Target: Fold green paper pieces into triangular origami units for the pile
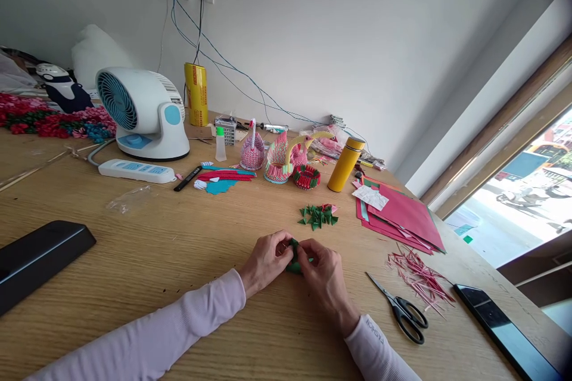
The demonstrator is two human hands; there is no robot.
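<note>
My left hand [266, 260] and my right hand [325, 281] meet over the wooden table [179, 262], both pinching a small green folded paper piece [295, 258] between their fingertips. Most of that piece is hidden by the fingers. A little beyond the hands lies a small heap of green folded paper triangles [318, 215]. Both arms wear pale pink sleeves.
Black scissors [402, 309] and thin red paper strips [420, 281] lie to the right, with a phone [504, 327] near the edge. Red paper sheets [402, 214], a yellow bottle [345, 164], paper swans [279, 159], a white fan [142, 114], a power strip [136, 171] and a black object [40, 256] stand around.
</note>
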